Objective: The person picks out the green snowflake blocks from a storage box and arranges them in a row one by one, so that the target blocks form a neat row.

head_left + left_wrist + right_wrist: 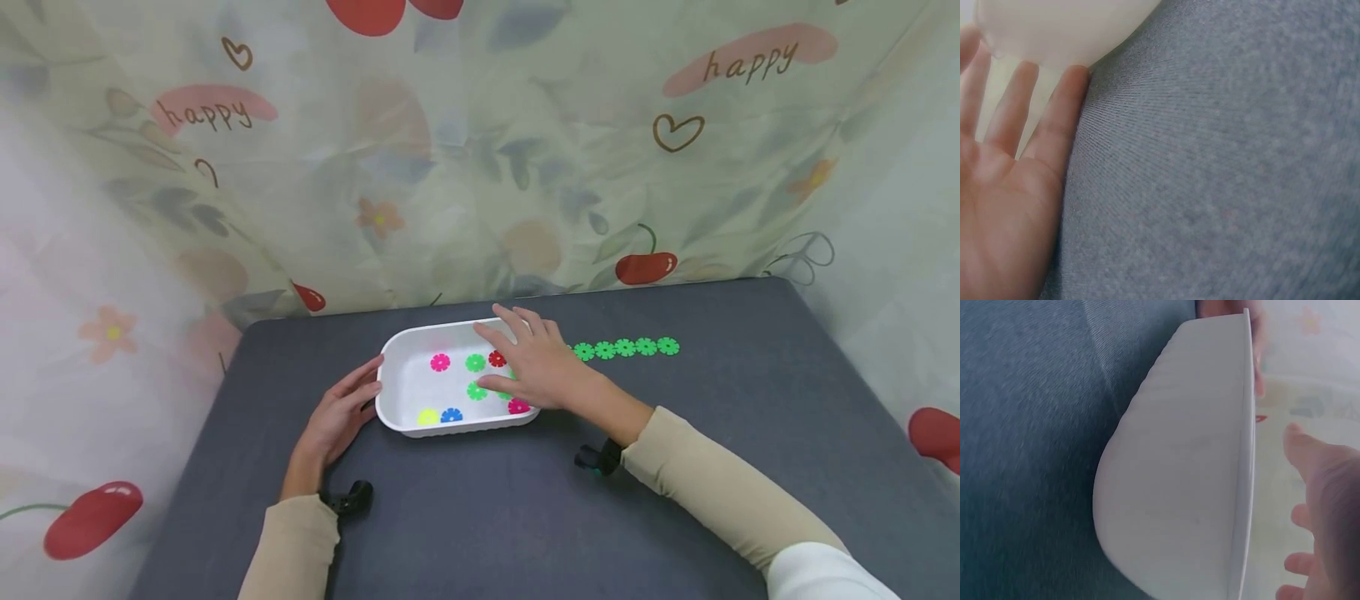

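A white plastic tub stands on the dark table, holding several flat notched discs, among them a pink disc, a green disc, a yellow disc and a blue disc. At its left end, my left hand touches the wall with nearly straight fingers; the left wrist view shows their fingertips against the tub. Over the tub's right end, my right hand hovers with spread fingers, no disc visible between them. It hides part of the tub and some discs.
To the right of my right hand, a row of green discs extends along the table; its left end is hidden. Behind the table hangs a printed curtain. Each wrist wears a black camera strap.
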Available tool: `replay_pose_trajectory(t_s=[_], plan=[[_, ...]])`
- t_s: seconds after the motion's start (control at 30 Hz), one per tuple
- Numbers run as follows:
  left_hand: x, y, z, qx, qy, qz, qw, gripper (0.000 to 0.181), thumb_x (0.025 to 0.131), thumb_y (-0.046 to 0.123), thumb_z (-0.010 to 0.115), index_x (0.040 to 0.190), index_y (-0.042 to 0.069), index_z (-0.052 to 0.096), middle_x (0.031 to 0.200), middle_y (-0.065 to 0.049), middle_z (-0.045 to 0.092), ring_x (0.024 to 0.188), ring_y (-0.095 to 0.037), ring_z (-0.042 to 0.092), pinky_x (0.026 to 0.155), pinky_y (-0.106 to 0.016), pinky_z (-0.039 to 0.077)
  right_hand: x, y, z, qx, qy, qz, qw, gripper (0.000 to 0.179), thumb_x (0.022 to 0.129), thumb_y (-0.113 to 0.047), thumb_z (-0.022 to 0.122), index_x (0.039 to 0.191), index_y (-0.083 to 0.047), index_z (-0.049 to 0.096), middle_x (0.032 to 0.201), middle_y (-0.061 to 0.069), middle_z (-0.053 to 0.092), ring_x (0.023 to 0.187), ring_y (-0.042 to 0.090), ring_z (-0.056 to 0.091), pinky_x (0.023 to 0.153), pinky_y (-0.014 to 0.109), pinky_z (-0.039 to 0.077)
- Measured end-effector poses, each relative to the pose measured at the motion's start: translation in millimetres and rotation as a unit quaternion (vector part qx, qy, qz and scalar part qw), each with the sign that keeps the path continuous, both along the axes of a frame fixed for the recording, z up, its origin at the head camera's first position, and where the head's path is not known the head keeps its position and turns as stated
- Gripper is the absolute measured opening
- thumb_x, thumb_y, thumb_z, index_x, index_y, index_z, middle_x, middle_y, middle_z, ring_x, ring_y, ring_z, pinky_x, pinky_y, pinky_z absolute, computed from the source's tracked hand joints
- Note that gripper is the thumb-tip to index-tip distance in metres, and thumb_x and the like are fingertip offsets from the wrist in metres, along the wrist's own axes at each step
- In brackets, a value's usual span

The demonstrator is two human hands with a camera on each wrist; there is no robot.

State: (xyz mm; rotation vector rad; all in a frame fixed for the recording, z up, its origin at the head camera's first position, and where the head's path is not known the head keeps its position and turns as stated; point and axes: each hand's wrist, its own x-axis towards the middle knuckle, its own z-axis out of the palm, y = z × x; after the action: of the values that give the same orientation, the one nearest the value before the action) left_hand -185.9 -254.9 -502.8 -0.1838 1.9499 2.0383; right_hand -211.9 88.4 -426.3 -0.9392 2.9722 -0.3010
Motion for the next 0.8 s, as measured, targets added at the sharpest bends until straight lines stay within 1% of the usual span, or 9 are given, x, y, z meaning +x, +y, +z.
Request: replay_pose_trajectory(t_s=[0.17,0.33,0.43,0.53,0.63,0.73,0.8], plan=[[-0.2,0.5,0.1,0.004,-0.001,0.002,1.0000,0.065,0.101,0.023,0.064,0.160,0.020,0.036,0.169,-0.001,0.029,0.156,-0.020,0.027,0.125,-0.051,0.029,-1.0,-13,-4.0,-0.034,-0.010,0.001,0.9994,0.084,0.092,-0.065,0.062,0.161,-0.030,0.029,0.167,0.010,0.025,0.150,0.035,0.027,0.115,0.060,0.034],[0.1,0.5,0.2,0.001,-0.001,0.000,1.0000,0.063,0.102,0.023,0.063,0.159,0.021,0.037,0.169,-0.001,0.030,0.156,-0.020,0.027,0.125,-0.051,0.029,-2.4,-28,-13.6,-0.053,-0.025,0.001,0.9983,0.082,0.092,-0.062,0.064,0.160,-0.030,0.033,0.164,0.009,0.033,0.147,0.036,0.031,0.117,0.061,0.032],[0.5,0.7,1.0,0.001,-0.003,0.001,1.0000,0.064,0.101,0.024,0.064,0.159,0.021,0.037,0.169,-0.001,0.029,0.156,-0.020,0.027,0.126,-0.051,0.028,-2.3,-35,-19.7,-0.078,-0.037,0.007,0.9962,0.078,0.094,-0.059,0.065,0.159,-0.028,0.036,0.161,0.009,0.037,0.146,0.035,0.032,0.117,0.059,0.033],[0.7,0.9,0.4,0.003,-0.004,0.002,1.0000,0.064,0.101,0.024,0.064,0.159,0.021,0.037,0.169,-0.001,0.029,0.157,-0.020,0.026,0.126,-0.052,0.027,-2.6,-40,-25.9,-0.121,-0.049,0.013,0.9913,0.074,0.094,-0.054,0.067,0.157,-0.024,0.041,0.156,0.009,0.041,0.143,0.034,0.034,0.118,0.054,0.034],[0.8,0.8,-0.1,0.002,-0.001,-0.001,1.0000,0.065,0.102,0.024,0.064,0.160,0.021,0.036,0.170,-0.002,0.028,0.157,-0.021,0.025,0.126,-0.052,0.027,-3.3,-43,-30.6,-0.166,-0.064,0.016,0.9840,0.072,0.093,-0.048,0.071,0.154,-0.020,0.045,0.149,0.009,0.047,0.138,0.032,0.038,0.116,0.050,0.036],[0.7,0.8,0.5,0.002,0.001,-0.002,1.0000,0.064,0.102,0.024,0.063,0.160,0.021,0.035,0.170,-0.002,0.028,0.157,-0.021,0.025,0.126,-0.052,0.027,-4.7,-44,-34.2,-0.193,-0.084,0.014,0.9775,0.068,0.093,-0.041,0.074,0.151,-0.017,0.049,0.144,0.009,0.052,0.134,0.030,0.041,0.112,0.047,0.039],[0.9,0.5,1.4,0.003,0.002,-0.002,1.0000,0.064,0.102,0.024,0.063,0.160,0.021,0.036,0.170,-0.002,0.028,0.157,-0.021,0.026,0.126,-0.052,0.027,-5.7,-43,-35.2,-0.205,-0.100,0.013,0.9736,0.065,0.092,-0.035,0.077,0.148,-0.015,0.051,0.142,0.009,0.055,0.133,0.030,0.043,0.111,0.046,0.039]])
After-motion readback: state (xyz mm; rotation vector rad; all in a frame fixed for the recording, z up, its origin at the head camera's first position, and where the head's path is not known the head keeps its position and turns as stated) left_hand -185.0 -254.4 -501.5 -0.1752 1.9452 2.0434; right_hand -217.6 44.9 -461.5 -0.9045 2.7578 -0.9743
